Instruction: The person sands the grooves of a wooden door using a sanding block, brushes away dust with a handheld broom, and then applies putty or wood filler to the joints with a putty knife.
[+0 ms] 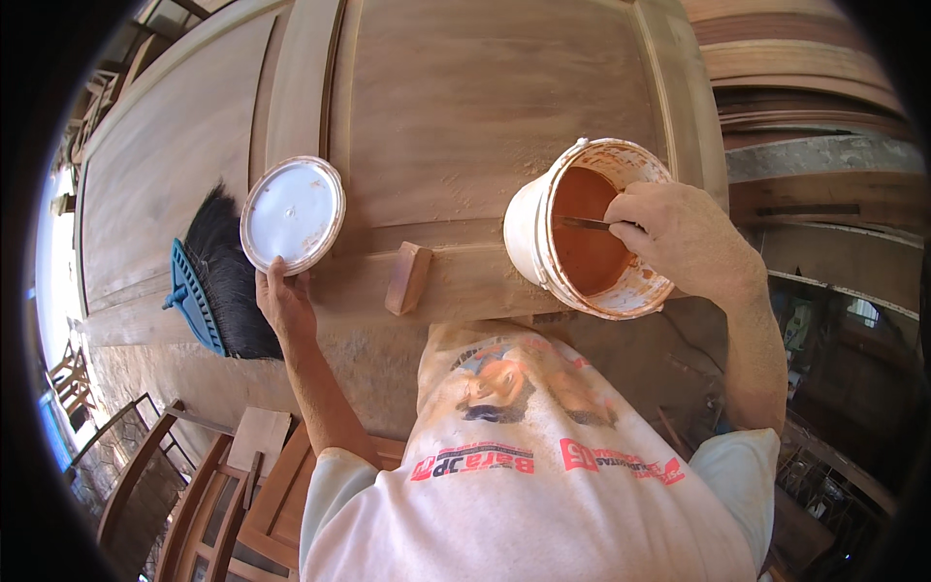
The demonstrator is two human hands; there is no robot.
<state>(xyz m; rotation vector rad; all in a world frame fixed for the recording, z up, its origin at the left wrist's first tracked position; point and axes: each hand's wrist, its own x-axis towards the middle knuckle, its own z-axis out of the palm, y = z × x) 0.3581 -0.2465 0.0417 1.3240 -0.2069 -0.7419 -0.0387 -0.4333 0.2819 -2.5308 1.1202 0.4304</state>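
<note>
My left hand [285, 303] pinches the near edge of a round white lid [293, 215], which has brownish smears round its rim. On the right, my right hand [684, 238] reaches over the mouth of a white plastic bucket [525, 231]. Its fingers are closed on a thin flat stick or blade [582, 223]; the exact kind is not clear. This points into the orange-brown paste or paint [588, 264] inside the bucket. Dried splashes coat the bucket's inner wall. The bucket appears tilted toward me, over a panelled wooden door [485, 107] lying flat.
A blue broom head [197, 301] with black bristles lies by my left hand. Between lid and bucket rests a small wooden block [408, 278]. Stacked boards [805, 58] line the right side. Wooden frames [199, 504] stand at lower left. Sawdust is scattered on the door.
</note>
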